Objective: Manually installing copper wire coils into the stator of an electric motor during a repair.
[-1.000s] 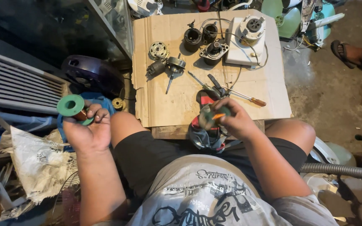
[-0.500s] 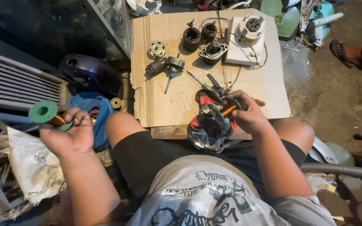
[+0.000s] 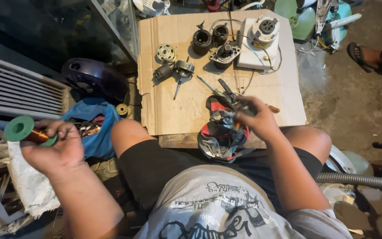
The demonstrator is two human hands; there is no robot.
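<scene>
Left hand [image 3: 56,148] was out to the person's left side, well apart from the cardboard sheet [image 3: 191,102], fingers clenched around a green-flanged spool of copper wire [image 3: 25,131]. The spool lay sideways in the grip, one green flange facing outward past the thumb, copper winding showing between flange and fingers. Below it lay a white cloth [image 3: 29,186]; just beside, toward the knee, a blue bag [image 3: 91,121] holding dark small parts.

Right hand [image 3: 255,119] was over the near edge of the cardboard, fingers pinched on something small and partly orange; too blurred to tell what it was. Directly under and beside that hand sat a bunched red, grey and dark rag [image 3: 219,132], resting at the cardboard's front edge between the knees.

On the cardboard, farther from the person: a motor rotor with shaft [image 3: 175,71], a round metal end plate [image 3: 165,53], two black cylindrical housings [image 3: 211,37], and a white motor base with round top [image 3: 261,37] trailing thin wires. Screwdrivers or pliers [image 3: 219,88] lay just beyond the right hand.

A white slatted grille [image 3: 18,88] stood at far left, a dark rounded shell [image 3: 93,79] beside it.
</scene>
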